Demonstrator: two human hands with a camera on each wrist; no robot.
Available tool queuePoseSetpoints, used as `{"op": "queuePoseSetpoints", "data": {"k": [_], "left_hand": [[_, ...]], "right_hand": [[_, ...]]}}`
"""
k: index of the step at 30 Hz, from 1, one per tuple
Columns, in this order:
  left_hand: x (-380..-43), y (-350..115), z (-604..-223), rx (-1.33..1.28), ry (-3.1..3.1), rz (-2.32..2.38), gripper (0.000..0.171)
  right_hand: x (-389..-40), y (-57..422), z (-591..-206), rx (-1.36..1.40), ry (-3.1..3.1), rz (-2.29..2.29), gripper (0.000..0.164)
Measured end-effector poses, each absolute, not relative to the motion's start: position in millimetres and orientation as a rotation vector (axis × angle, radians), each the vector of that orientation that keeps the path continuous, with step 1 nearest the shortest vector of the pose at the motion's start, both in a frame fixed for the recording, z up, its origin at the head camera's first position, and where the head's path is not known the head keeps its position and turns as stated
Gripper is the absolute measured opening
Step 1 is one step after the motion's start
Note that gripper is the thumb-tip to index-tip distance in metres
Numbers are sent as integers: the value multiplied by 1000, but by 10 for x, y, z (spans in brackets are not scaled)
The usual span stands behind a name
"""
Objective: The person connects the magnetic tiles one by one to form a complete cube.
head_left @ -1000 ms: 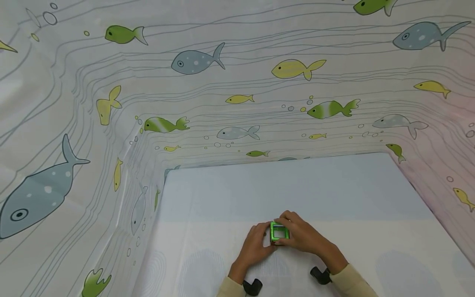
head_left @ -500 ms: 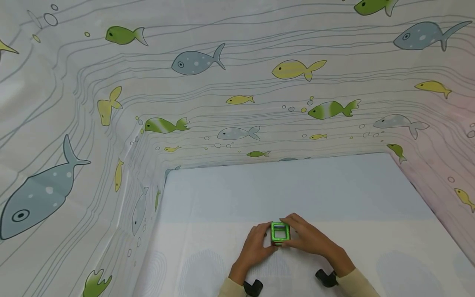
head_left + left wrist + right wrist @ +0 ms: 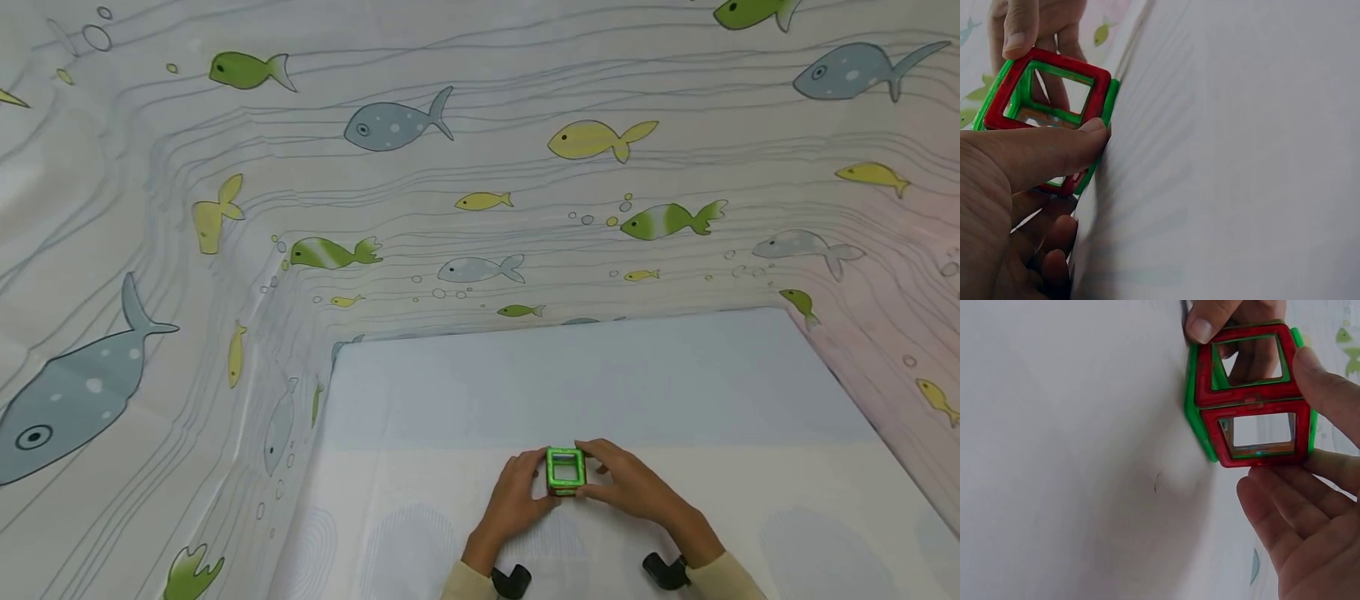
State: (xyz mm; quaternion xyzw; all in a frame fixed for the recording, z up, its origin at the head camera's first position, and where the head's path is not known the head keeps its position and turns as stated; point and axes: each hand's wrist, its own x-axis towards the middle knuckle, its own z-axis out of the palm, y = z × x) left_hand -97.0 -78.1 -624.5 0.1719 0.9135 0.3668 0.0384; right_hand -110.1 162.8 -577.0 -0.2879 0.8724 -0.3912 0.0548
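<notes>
A small cube of see-through-windowed magnetic tiles (image 3: 551, 468) stands on the table in the head view, with a green square frame on top. Its side frames (image 3: 1250, 399) are red in the right wrist view, with green frames at both ends. My left hand (image 3: 513, 493) grips the cube's left side; in the left wrist view its thumb (image 3: 1054, 153) lies across a red frame. From the other side, my right hand (image 3: 637, 487) holds the cube between thumb and index finger at its right corners. The remaining right fingers (image 3: 1297, 503) extend beside a red face.
The pale table (image 3: 570, 383) has faint printed circles. A cloth with printed fish (image 3: 480, 225) hangs around its back and sides. A black wrist device (image 3: 512, 581) sits by the left sleeve, another black device (image 3: 666, 572) by the right sleeve.
My right hand has slid off the cube's top to its right side, uncovering the green top frame. The left hand and the cube have stayed almost in place.
</notes>
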Motion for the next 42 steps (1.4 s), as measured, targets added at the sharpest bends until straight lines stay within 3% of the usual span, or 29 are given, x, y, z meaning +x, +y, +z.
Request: {"op": "queuePoseSetpoints", "data": {"k": [29, 39, 42], "left_hand": [[-956, -748, -6232, 545, 2811, 1148, 77], [-956, -839, -6237, 532, 2639, 1193, 88], [-958, -1012, -6188, 522, 2504, 1276, 80]], "right_hand": [[-1085, 1687, -5846, -926, 2722, -1149, 71], [-1017, 1764, -5893, -766, 2679, -1175, 76], [-1017, 1867, -5894, -653, 2678, -1166, 72]]}}
